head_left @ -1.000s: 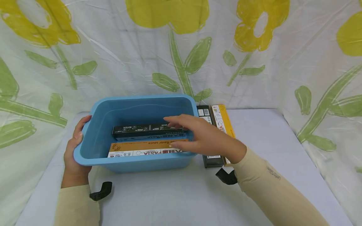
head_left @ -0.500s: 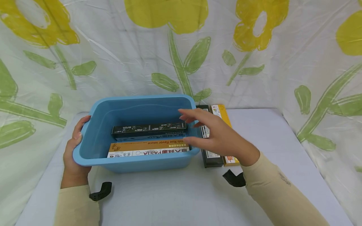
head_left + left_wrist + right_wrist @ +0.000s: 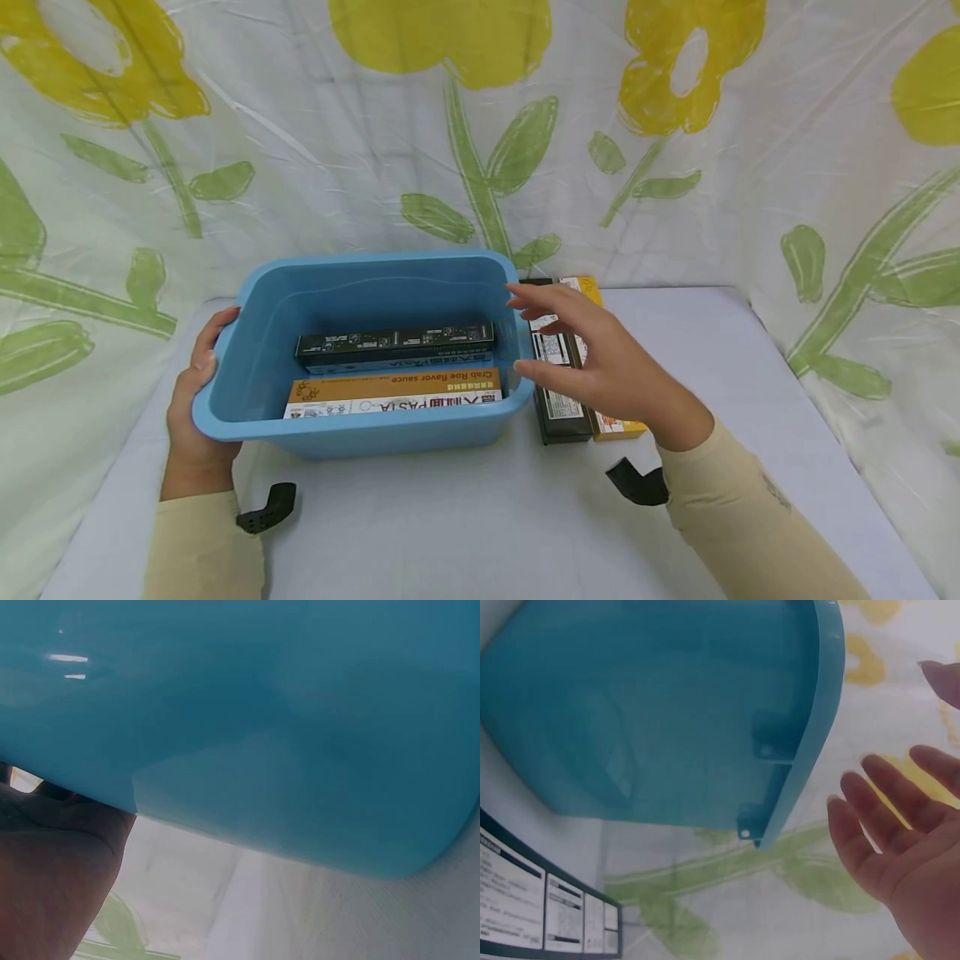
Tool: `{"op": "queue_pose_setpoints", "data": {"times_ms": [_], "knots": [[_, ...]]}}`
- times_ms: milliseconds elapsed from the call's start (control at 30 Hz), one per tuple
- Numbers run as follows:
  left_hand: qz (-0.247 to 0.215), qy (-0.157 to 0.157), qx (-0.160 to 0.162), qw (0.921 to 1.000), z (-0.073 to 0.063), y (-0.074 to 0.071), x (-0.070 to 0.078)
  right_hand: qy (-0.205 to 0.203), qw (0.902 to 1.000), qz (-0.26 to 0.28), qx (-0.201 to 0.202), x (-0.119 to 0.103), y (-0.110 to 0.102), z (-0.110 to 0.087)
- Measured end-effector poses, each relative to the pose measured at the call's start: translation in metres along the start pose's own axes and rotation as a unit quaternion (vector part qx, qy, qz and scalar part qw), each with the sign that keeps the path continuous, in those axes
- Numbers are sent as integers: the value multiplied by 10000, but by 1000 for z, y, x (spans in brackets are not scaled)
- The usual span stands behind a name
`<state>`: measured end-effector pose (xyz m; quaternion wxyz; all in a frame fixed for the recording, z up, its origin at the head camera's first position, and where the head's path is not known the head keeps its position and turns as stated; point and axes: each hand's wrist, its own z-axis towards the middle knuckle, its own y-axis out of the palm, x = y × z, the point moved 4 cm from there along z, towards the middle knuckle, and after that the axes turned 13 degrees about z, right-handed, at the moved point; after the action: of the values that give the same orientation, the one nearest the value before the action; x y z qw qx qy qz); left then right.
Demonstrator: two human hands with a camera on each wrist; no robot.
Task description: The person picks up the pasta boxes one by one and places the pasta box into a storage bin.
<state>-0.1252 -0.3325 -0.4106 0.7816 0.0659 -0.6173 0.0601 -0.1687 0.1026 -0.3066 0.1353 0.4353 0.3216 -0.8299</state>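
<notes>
A blue plastic tub point(image 3: 390, 433) stands on the table. My left hand point(image 3: 197, 400) holds its left end by the rim; in the left wrist view that hand point(image 3: 60, 862) is partly hidden by the tub wall point(image 3: 247, 735). Inside lie a black pasta box point(image 3: 397, 340) and, nearer me, an orange-and-white pasta box point(image 3: 390, 383) marked crab roe flavor sauce. My right hand point(image 3: 607, 362), fingers spread and holding nothing, hovers at the tub's right rim. In the right wrist view its fingers point(image 3: 855, 832) are apart from the tub point(image 3: 652, 712).
Right of the tub, a second black box point(image 3: 562, 423) and a second orange-and-white box point(image 3: 617, 427) lie side by side, partly under my right hand in this view. A flower-printed curtain point(image 3: 315, 200) hangs close behind the tub on the white tabletop point(image 3: 435, 525).
My right hand has moved from over the boxes inside the tub rightward, out past the right rim, with its fingers spread. My left hand and the tub have stayed nearly in place.
</notes>
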Motion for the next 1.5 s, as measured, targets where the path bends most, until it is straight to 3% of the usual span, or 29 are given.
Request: {"op": "queue_pose_setpoints", "data": {"times_ms": [367, 1500], "knots": [[-104, 67, -78, 9999, 1, -2, -3, -101, 9996, -34, 274, 2, -6, -11], [-314, 67, -127, 9994, 3, -2, -4, 697, 9865, -94, 1476, 50, -21, -77]]}}
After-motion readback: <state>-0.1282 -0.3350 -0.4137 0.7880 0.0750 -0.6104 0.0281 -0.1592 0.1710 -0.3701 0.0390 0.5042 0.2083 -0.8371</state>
